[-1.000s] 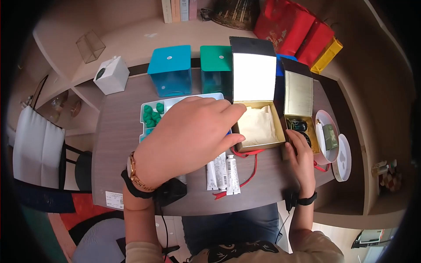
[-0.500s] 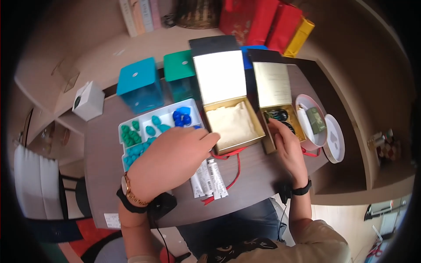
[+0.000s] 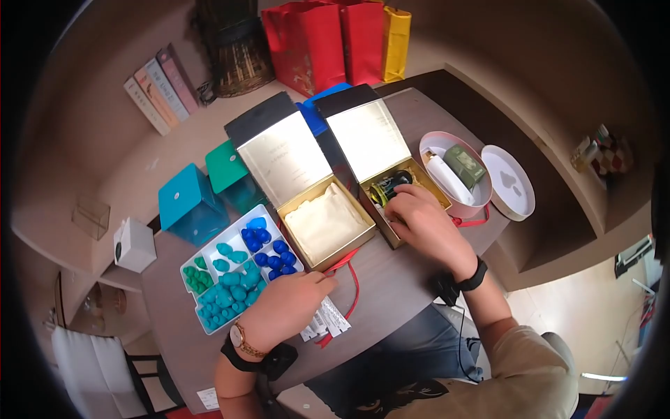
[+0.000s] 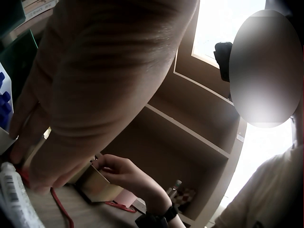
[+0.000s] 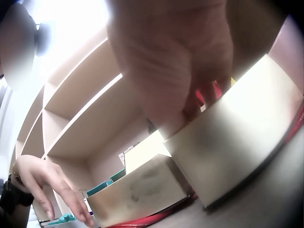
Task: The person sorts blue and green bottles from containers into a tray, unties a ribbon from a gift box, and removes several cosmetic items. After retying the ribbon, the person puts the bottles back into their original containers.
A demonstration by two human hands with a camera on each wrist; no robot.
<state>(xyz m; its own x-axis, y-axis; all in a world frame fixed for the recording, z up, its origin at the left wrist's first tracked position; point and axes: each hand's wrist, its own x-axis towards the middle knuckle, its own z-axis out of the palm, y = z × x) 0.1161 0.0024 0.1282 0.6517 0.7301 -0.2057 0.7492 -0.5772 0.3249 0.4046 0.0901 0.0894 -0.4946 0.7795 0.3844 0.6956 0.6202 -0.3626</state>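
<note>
My right hand (image 3: 429, 227) reaches over the front of the right gold box (image 3: 370, 140), its fingers dipping inside. Dark glossy items and a yellow-marked piece (image 3: 380, 194) lie at the fingertips. In the right wrist view the box wall (image 5: 228, 137) hides the fingertips, so I cannot tell whether they grip anything. My left hand (image 3: 296, 304) hovers palm down with loosely extended fingers, partly covering white tubes (image 3: 333, 318). Beside it stands the left gold box, lined with cream cloth (image 3: 326, 220). A white divided tray (image 3: 222, 236) holds small green, teal and blue figures.
Behind the tray are a teal-lidded bin (image 3: 185, 192) and a green-lidded bin (image 3: 225, 166). A pink round box (image 3: 481, 202) and its lid (image 3: 509, 185) sit at the right. Red ribbon (image 3: 356, 286) trails near the tubes. Red bags (image 3: 303, 49) stand at the back.
My left hand has come back from the left gold box to above the tubes. My right hand has moved from the right box's side wall into its opening. The head view has turned.
</note>
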